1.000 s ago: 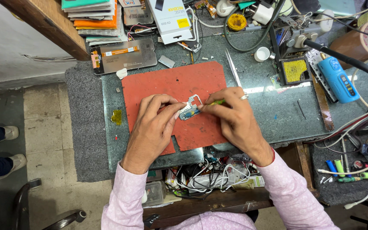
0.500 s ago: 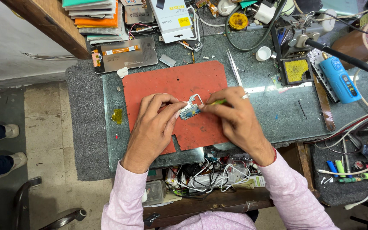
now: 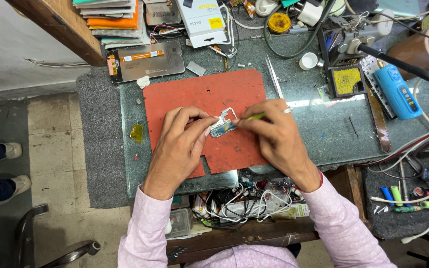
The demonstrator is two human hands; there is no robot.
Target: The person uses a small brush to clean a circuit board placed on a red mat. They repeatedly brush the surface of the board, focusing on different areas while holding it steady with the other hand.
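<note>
A small circuit board (image 3: 223, 126) with a thin metal frame lies on a red work mat (image 3: 209, 97) on the glass-topped bench. My left hand (image 3: 179, 144) pinches the board's left end with thumb and fingertips. My right hand (image 3: 274, 136), with a ring on one finger, grips a thin yellow-green tool (image 3: 255, 117) whose tip rests against the board's right side. Both sleeves are pale pink.
Tweezers (image 3: 274, 77) lie just past the mat. A phone screen panel (image 3: 146, 59) and stacked boxes sit at the back left. A blue device (image 3: 397, 90), a yellow sponge tray (image 3: 346, 81) and tape rolls are on the right. Tangled cables fill a shelf (image 3: 244, 203) below the bench.
Both hands stay on the board; the board has tilted slightly and shifted a little toward me on the mat.
</note>
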